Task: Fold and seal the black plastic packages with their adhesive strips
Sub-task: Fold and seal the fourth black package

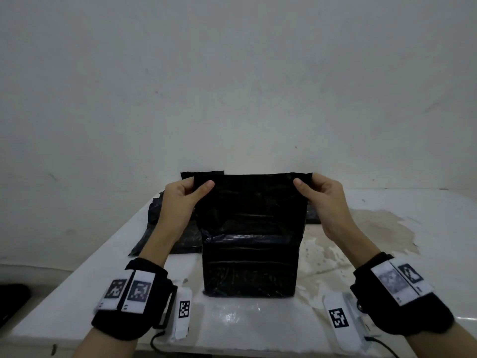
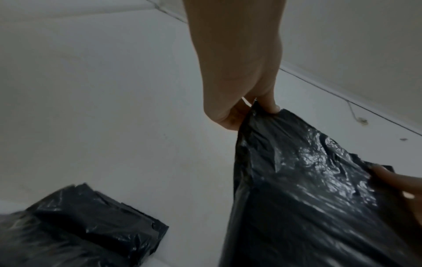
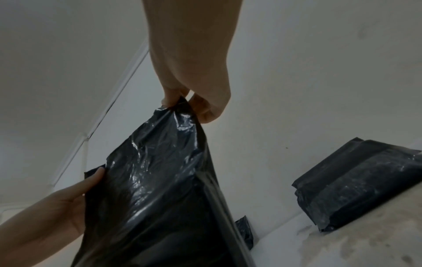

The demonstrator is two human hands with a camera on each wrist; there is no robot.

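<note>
- Your left hand [image 1: 180, 200] pinches the top left corner of the black package [image 1: 249, 236] between thumb and curled fingers; your right hand [image 1: 322, 200] pinches the top right corner in the same way.
- Both grips sit at the open upper edge, which appears intended to pull the flap flat and taut, ready for folding.
- The package stands upright, its bottom edge resting on the white table [image 1: 247, 321], directly in front of you between your wrists.
- The lower half of the package looks full and block-shaped, with horizontal ridges; the upper part is empty film and hangs straight from your fingers.
- The film is thin, glossy and crinkled. It catches light in small creases in both wrist views and will likely deform easily under uneven pull.
- The adhesive strip cannot be made out on the flap in any view; you cannot tell whether its liner is removed.
- To the left of and behind the package lies a pile of black bags [image 1: 167, 228], loose and wrinkled.
- To the right of and behind the package lies a folded parcel [image 3: 356, 182], flat and rectangular, apparently already closed.
- The table surface to the right of the package shows a brownish stain [image 1: 382, 233]; the surface just in front of the package is shiny.
</note>
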